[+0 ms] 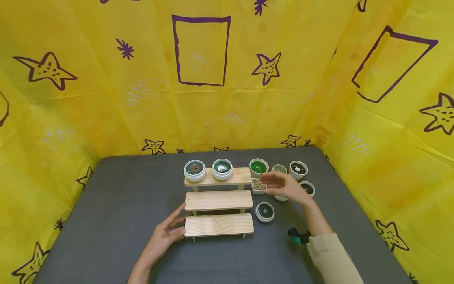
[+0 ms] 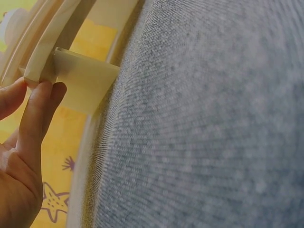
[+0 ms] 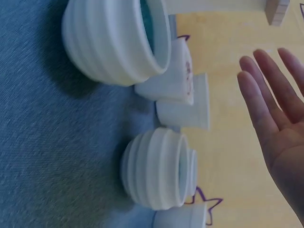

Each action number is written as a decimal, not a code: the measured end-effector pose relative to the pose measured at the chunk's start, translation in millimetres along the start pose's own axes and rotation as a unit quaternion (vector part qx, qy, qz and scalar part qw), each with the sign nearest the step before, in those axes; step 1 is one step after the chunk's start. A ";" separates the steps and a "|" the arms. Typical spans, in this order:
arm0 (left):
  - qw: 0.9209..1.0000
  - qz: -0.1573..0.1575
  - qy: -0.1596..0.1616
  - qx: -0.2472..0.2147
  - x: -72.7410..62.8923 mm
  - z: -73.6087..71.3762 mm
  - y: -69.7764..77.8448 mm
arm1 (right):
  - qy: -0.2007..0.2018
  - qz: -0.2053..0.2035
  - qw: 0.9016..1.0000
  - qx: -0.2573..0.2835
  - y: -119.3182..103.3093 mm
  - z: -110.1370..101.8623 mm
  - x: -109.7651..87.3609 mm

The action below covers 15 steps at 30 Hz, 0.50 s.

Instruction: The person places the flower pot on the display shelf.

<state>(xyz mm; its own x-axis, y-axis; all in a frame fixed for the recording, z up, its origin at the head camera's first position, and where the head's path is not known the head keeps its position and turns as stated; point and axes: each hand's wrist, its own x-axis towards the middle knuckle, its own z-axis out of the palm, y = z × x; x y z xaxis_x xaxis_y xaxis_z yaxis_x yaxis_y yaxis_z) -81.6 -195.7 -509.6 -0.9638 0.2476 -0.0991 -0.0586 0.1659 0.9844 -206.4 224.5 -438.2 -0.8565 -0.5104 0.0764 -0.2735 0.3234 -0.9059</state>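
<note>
A three-step wooden display stand [image 1: 218, 201] stands on the grey table. My left hand [image 1: 164, 236] is at its left end; in the left wrist view the thumb [image 2: 12, 99] and a finger [image 2: 34, 107] pinch a step's edge. Two ribbed white pots, one with a brownish centre [image 1: 194, 169] and one with a white patch [image 1: 222, 167], sit on the top step. My right hand [image 1: 289, 188] hovers, fingers extended and holding nothing, over pots right of the stand. Nearest its fingertips is a square white pot [image 1: 258, 187] of pebbly bits, apart from the hand in the right wrist view.
A ribbed pot [image 1: 265, 212] stands beside the lower steps. Behind the right hand are a bright green-filled pot [image 1: 259, 167], dark-filled pots [image 1: 298, 169] and others partly hidden. A dark and green band [image 1: 298, 236] is by the right forearm. Yellow patterned cloth [image 1: 213, 118] encloses the table.
</note>
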 end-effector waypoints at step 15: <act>1.000 -0.003 0.003 -0.003 0.5 -0.3 -1.6 | -0.127 0.000 0.991 0.035 38.6 2.2 -19.8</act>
<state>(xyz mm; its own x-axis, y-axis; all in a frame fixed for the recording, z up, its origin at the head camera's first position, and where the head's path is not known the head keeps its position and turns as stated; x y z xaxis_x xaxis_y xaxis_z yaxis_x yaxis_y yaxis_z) -82.1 -196.1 -511.2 -0.9648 0.2416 -0.1035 -0.0650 0.1624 0.9846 -199.0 245.3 -475.6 -0.7165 -0.6973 -0.0227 -0.2344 0.2712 -0.9335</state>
